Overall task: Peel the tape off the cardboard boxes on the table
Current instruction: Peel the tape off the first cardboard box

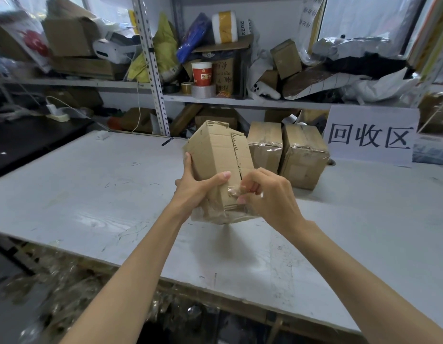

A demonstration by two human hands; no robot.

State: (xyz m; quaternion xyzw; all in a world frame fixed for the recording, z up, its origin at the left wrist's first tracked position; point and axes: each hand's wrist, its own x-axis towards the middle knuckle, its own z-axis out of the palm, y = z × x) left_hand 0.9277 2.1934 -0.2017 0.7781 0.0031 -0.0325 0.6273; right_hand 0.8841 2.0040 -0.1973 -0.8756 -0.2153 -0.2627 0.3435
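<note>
Cluttered metal shelves (215, 99) run along the back wall, and most of what sits on them is heaped, blurred or cut off by the frame edges; only a red paper cup (202, 73), some rolls of tape (203, 91) and a jumble of cartons and bags read clearly. Below them stretches a scuffed white table (91, 194). Under its near edge lies a dim pile of crumpled clear film (66, 281), too dark to sort out.

Above the table, a cardboard box (216, 155) is held tilted in the air, its flaps shut, so any contents are hidden. The left hand (194, 187) grips its left side, thumb pressed across the front face. The right hand (267, 194) is closed in a pinch on a strip of clear tape (234, 191) at the box's lower front; that hand covers the box's lower right corner. More loose film clings around the bottom of the box.

Behind it, two more taped boxes (285, 150) stand touching side by side on the table, both shut. Right of them a white sign (370, 135) with three large characters leans upright.
</note>
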